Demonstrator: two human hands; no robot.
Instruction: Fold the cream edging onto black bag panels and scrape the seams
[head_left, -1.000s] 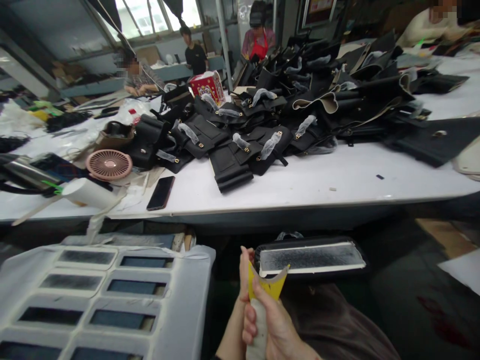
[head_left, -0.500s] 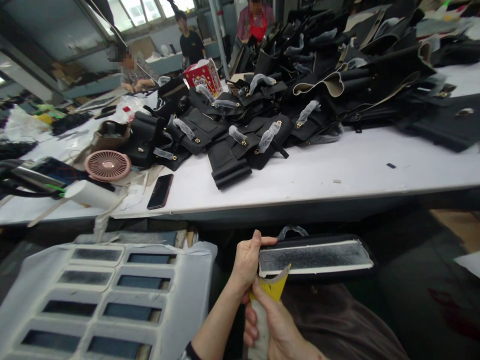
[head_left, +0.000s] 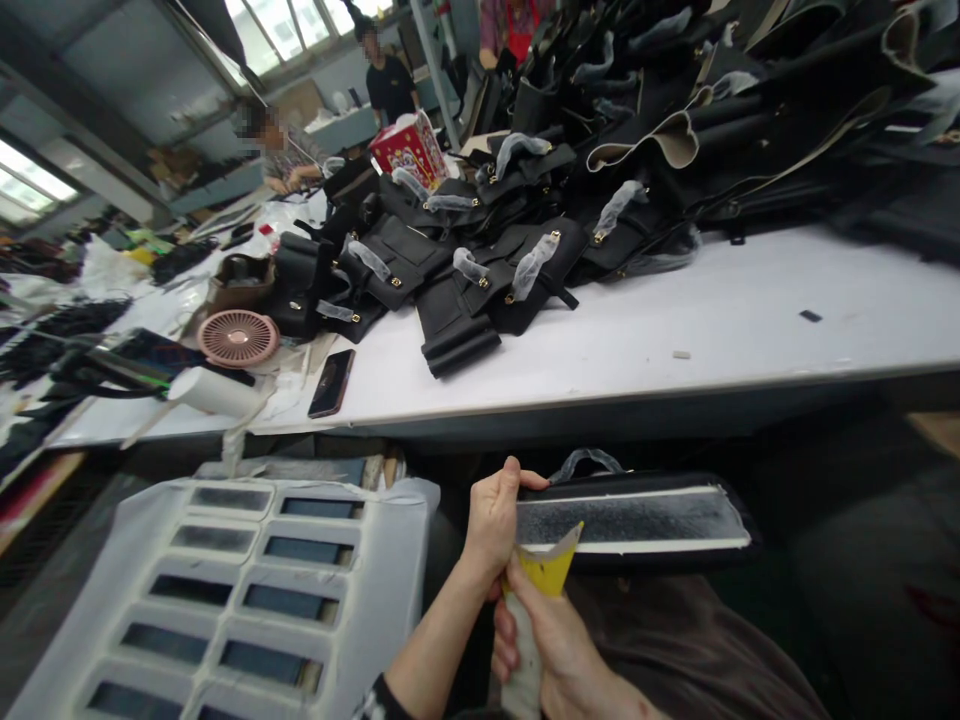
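Observation:
My left hand (head_left: 489, 520) grips the left end of a black handbag (head_left: 742, 490) on my lap, its fingers largely hidden. A long panel (head_left: 637, 520), grey-black and edged with a white border, faces me on the bag, and a plastic-wrapped handle (head_left: 589, 460) rises behind it. Wrapped around the pale handle of a yellow-bladed scraper (head_left: 551, 570) is my right hand (head_left: 547, 640), just below the left one. The blade's tip overlaps the panel's lower left edge; whether it touches cannot be told.
Left of my arms stands a white frame (head_left: 382, 590) with rows of rectangular openings. Across the white table (head_left: 615, 370) lie a heap of black bags (head_left: 465, 250), a phone (head_left: 331, 383), a pink fan (head_left: 238, 338) and a white roll (head_left: 214, 392). Several people work beyond it.
The view has shifted, so the table and frame sit slightly further right at the left side. My hands, the scraper and the bag keep nearly the same positions.

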